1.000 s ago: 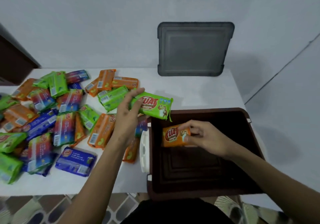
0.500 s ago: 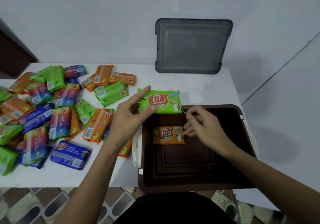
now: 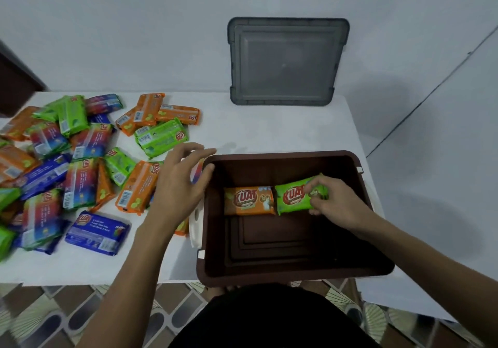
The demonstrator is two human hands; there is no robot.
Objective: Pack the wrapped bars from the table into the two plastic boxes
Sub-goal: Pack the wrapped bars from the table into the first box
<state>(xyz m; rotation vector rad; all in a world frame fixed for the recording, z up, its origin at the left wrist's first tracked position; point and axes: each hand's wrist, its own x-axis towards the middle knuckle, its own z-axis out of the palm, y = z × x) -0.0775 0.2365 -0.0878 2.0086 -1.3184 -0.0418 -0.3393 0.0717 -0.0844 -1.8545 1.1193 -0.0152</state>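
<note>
White table (image 3: 269, 132) fills mid-frame. Brown box (image 3: 283, 155) sits lower centre at the table's near right edge, mostly bare inside. A grey piece (image 3: 288, 59) leans on the wall at upper centre; lid or second box, cannot tell. The pile (image 3: 80, 159) of loose bars (orange, green, blue, multicolour) covers the left of the frame, overlapping, most label-down. In the box, an orange bar (image 3: 249, 199) lies flat on the floor, and a green bar (image 3: 292, 197) lies just right of it, ends touching or nearly so. Right hand (image 3: 334, 202) pinches the green bar's right end, fingers curled over the wrapper. Left hand (image 3: 180, 186) hovers at the box's left rim, fingers spread and slack, holding nothing. Handling, judged: bars look like light, firm blocks in glossy film, so likely slick. Grip across the short width at mid-length, not by the crimped end seal. Rows should pack flat and tight.
</note>
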